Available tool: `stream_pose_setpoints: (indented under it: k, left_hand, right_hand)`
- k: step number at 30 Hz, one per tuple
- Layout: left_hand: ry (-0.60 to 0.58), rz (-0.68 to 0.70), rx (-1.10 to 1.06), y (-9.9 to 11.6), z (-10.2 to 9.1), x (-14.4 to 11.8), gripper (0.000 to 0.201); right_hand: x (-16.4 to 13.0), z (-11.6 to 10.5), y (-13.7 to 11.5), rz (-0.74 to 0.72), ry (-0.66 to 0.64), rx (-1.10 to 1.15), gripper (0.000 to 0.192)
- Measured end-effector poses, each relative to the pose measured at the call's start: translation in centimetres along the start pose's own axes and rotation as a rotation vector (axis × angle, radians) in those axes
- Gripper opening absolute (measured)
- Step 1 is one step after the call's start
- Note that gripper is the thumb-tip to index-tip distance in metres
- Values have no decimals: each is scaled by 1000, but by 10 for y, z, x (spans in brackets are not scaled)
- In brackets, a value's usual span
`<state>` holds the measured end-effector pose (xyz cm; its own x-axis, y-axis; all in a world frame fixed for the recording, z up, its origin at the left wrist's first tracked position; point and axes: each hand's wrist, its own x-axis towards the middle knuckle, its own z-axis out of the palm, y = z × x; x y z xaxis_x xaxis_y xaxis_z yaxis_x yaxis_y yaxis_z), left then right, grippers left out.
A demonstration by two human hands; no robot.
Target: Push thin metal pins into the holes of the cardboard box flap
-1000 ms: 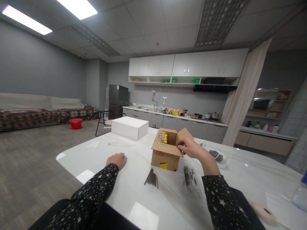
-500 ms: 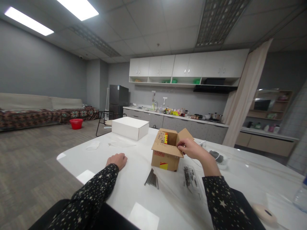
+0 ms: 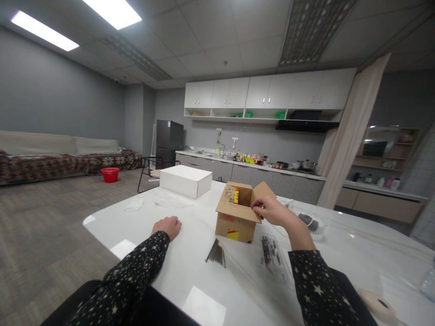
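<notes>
Head view, and the right hand (image 3: 270,210) is at the front flap (image 3: 237,212) of the open cardboard box (image 3: 226,226) on the white table (image 3: 186,258), pinching or merely touching, I can't tell, while the left hand (image 3: 168,226) rests leftward, fingers mostly hidden, grip equally unclear.

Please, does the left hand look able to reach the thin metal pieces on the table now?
Probably yes: the left hand rests on the table, left of the thin metal pieces, with nothing visible standing between.
</notes>
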<state>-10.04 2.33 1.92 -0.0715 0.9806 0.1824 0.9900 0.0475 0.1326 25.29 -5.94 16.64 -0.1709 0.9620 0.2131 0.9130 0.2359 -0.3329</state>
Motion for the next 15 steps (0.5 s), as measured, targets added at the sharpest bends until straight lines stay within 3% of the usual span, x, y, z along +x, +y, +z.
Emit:
stream_pose_setpoints:
  k: [15]
  left_hand:
    - [-5, -7, -4, 3, -2, -1, 43]
  right_hand:
    - [4, 1, 4, -29, 12, 10, 20]
